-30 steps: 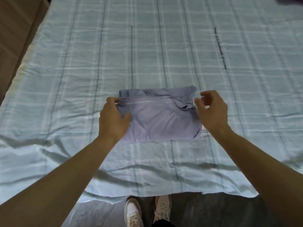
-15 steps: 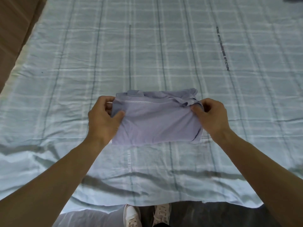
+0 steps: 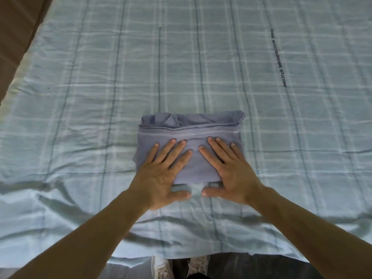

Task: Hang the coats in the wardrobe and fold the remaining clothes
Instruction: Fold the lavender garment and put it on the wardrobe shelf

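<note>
Both hands are lying flat, palms down, on the folded garment (image 3: 190, 133), with nothing gripped. The left hand (image 3: 164, 174) is pressing on the garment's left half, fingers straight and slightly spread, fingertips pointing away from the person toward the far edge of the fold. The right hand (image 3: 229, 172) is doing likewise on the right half, fingers straight, index tips of the two hands sitting near each other at the garment's middle. Both thumbs are extending inward along the near edge, resting on the bedsheet (image 3: 100, 97) just off the cloth, tips close together but apart.

The garment is a blue-grey piece, folded into a compact rectangle, lying flat on the bed roughly at the middle of the view. A pale stitched hem line is running across its upper layer; looser bunched folds are showing along its far edge.

The bedsheet is pale blue-green with a plaid of darker and white lines, and a line of dark printed lettering (image 3: 278, 59) is running at upper right, too blurred to read. Wrinkles are crossing the sheet near the bed's near edge.

Below that edge, the person's light-coloured shoes (image 3: 181, 266) are showing on a dark floor. A brown surface (image 3: 18, 27) is bordering the bed at upper left.
</note>
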Demonstrator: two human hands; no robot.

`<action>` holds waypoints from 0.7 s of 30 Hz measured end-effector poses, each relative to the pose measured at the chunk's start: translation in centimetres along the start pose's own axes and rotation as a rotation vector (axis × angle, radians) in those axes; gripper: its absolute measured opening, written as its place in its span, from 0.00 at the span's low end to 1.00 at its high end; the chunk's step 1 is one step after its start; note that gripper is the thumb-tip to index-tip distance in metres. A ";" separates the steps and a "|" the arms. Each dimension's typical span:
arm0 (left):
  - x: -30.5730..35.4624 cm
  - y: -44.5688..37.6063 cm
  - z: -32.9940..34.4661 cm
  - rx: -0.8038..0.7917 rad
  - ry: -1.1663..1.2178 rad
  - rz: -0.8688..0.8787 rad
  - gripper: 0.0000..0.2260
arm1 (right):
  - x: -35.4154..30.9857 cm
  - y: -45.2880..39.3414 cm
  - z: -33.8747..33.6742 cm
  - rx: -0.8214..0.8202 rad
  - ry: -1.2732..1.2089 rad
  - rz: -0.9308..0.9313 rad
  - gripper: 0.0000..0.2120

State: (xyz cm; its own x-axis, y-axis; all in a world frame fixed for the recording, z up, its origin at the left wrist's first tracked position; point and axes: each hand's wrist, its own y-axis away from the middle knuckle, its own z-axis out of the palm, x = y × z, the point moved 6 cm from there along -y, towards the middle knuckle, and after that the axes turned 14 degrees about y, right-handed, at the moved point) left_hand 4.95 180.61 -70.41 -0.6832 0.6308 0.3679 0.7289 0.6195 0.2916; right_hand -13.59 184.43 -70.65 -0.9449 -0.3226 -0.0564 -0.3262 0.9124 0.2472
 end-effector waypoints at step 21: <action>0.7 4.4 -5.1 0.326 0.217 0.038 0.10 | -0.7 2.2 -5.2 0.339 -0.058 0.128 0.15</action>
State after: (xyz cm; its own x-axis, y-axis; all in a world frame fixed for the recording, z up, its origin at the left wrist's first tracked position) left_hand 7.87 181.36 -64.35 -0.6055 0.5642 0.5613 0.6776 0.7354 -0.0084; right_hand -13.49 185.35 -65.06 -0.9755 -0.1941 -0.1032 -0.1866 0.9793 -0.0783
